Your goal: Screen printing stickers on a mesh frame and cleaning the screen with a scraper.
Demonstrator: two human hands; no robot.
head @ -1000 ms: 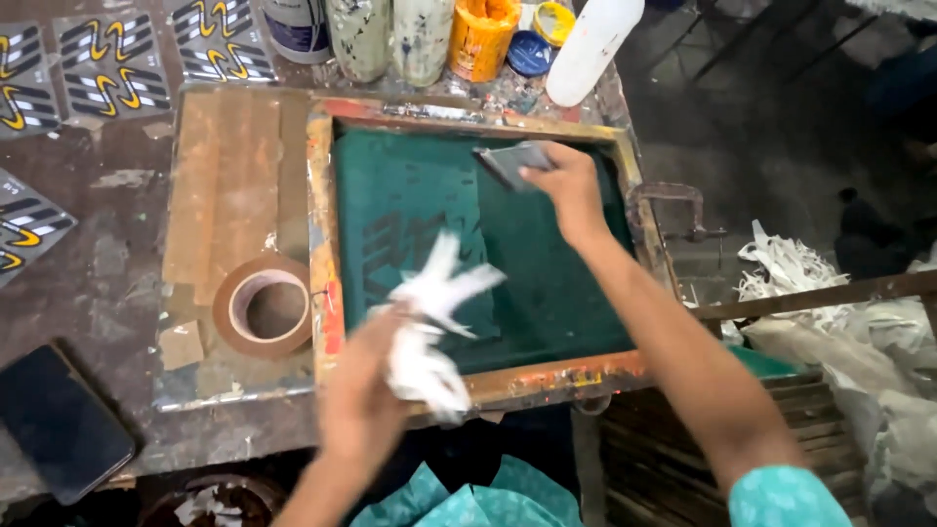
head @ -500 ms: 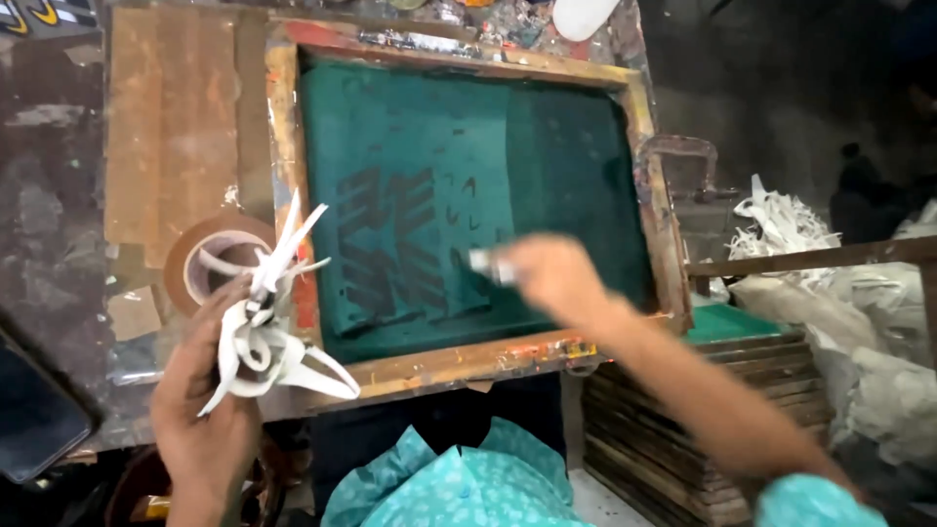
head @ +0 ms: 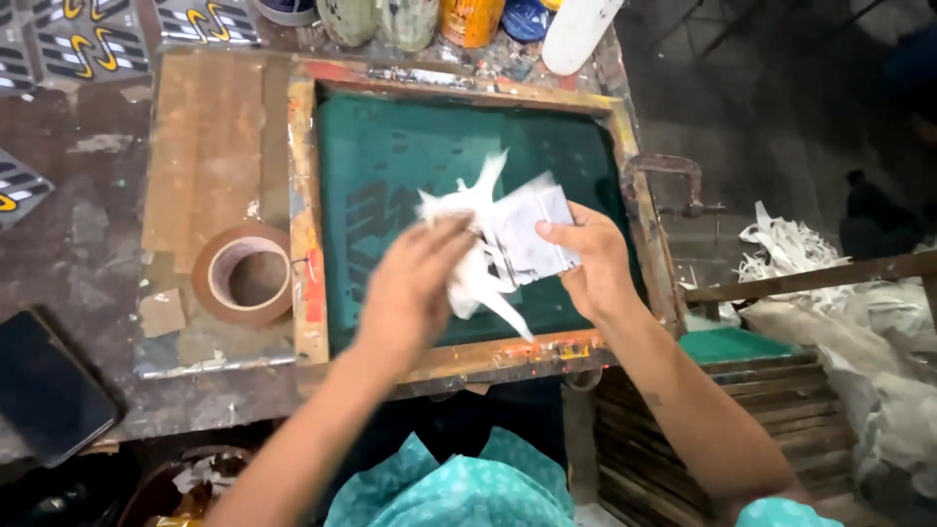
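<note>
A wooden printing frame point(head: 305, 224) with a green mesh screen point(head: 390, 166) lies on the worktable. Over the middle of the screen, my left hand point(head: 415, 283) grips a bunch of white shredded rags point(head: 468, 210). My right hand point(head: 590, 259) holds a flat pale card-like scraper point(head: 532, 234) by its right edge. The rags press against the scraper's face, and both hands sit close together above the mesh.
A roll of brown tape point(head: 244, 273) rests left of the frame on a cardboard-covered board. Paint jars and a white bottle point(head: 576, 34) line the far edge. A dark phone point(head: 44, 385) lies at the near left. Printed tiles point(head: 83, 44) sit at the far left; wooden slats and white scraps lie right.
My left hand has moved right from beside the tape roll, bringing the rags onto the scraper. My right hand lifted the scraper up off the mesh toward the middle.
</note>
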